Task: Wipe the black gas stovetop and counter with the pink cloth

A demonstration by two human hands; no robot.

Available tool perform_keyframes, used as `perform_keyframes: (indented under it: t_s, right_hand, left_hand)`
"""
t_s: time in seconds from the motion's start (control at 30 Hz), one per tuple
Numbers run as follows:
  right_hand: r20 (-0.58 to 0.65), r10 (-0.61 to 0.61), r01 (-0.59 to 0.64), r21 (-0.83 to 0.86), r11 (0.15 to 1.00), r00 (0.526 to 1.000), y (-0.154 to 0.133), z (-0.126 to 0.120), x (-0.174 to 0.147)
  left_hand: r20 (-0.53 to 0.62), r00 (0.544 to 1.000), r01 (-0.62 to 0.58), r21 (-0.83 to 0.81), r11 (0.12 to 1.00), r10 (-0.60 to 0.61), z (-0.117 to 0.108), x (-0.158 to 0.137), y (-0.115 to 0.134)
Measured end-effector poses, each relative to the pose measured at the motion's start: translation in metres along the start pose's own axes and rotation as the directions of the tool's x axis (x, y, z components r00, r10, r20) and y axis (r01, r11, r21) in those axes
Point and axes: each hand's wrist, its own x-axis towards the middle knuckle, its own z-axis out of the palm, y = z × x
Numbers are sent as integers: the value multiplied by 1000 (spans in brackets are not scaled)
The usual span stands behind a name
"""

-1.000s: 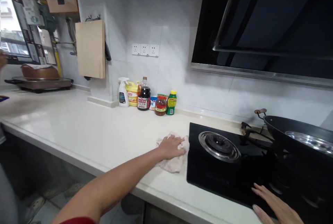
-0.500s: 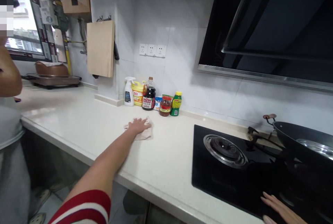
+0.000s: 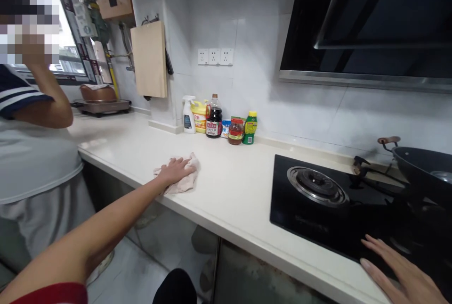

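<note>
My left hand (image 3: 176, 170) presses down on a pale pink cloth (image 3: 183, 184) near the front edge of the white countertop (image 3: 233, 181). Its fingers bend over the cloth, which bunches up around them. At the lower right, my right hand (image 3: 402, 266) rests by the front edge of the black gas stove (image 3: 307, 228). Its fingers are spread apart and hold nothing.
Along the wall stand a spray bottle (image 3: 189, 115), a yellow detergent jug (image 3: 200, 118), a soy sauce bottle (image 3: 213, 120), a red-lidded jar (image 3: 236, 132) and a green bottle (image 3: 250, 129). A wok (image 3: 416, 162) sits on the stove. Another person (image 3: 35, 153) stands at left.
My left hand has drawn the cloth left and towards the counter's front edge. My view has shifted, and more of the other person shows. My right hand stays open by the stove.
</note>
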Motion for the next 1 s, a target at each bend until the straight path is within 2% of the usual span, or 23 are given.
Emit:
perform_keyframes:
  t_s: [0.13,0.3,0.43,0.53,0.63,0.7,0.77,0.83,0.93,1.0]
  right_hand:
    - [56,21,-20,-32,999,998,-21,-10,-2]
    - [43,16,-14,-43,999,999,-30,-13,-3]
    - [4,-7,7,-40,999,1000,-20,-2,2]
    - [14,-13,13,-38,999,1000,-13,4,4]
    - [48,-13,14,-18,1000,999,-10,5,5]
    - [75,7,-7,1,1000,997,-11,3,4]
    - [87,29,-30,12,999,996,-13,1,3]
    - [83,36,-37,13,999,996,-14,-1,2]
    - [82,36,-37,12,999,996,-15,-1,0]
    - [82,25,-26,16,1000,996,-13,1,0]
  left_hand:
    - [22,999,-23,-29,999,24,1,-7,47]
    - [42,982,-180,-96,979,184,4,-17,134]
    - [63,911,-394,-152,906,407,11,-46,196]
    - [75,826,-537,-195,821,559,19,-81,217]
    - [95,752,-619,-240,748,652,24,-116,210]
    - [87,743,-630,-246,737,664,24,-129,193]
    - [54,779,-600,-224,768,625,22,-132,168]
    - [9,840,-531,-190,826,542,19,-124,136]
    - [-58,923,-385,-148,911,381,15,-103,79]
    - [-124,958,-274,-123,954,259,13,-89,37]
